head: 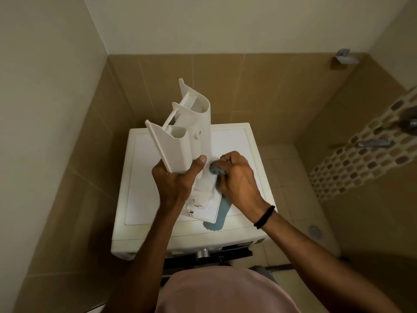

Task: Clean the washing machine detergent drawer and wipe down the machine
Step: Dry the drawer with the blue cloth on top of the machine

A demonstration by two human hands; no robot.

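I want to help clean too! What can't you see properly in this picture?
All in the head view:
- Washing machine front: mostly hidden by the person's arms and body.
- Blue cloth: partly hidden inside the right hand and behind the detergent drawer.
- Drawer's lower end: blurred, so any dirt cannot be judged.
- Drawer's back face: turned away, partly covered by the left hand.

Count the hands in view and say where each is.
2. The left hand grips the detergent drawer low down, over the washing machine. The right hand, just right of it, holds a blue cloth against the drawer. None seems hidden.
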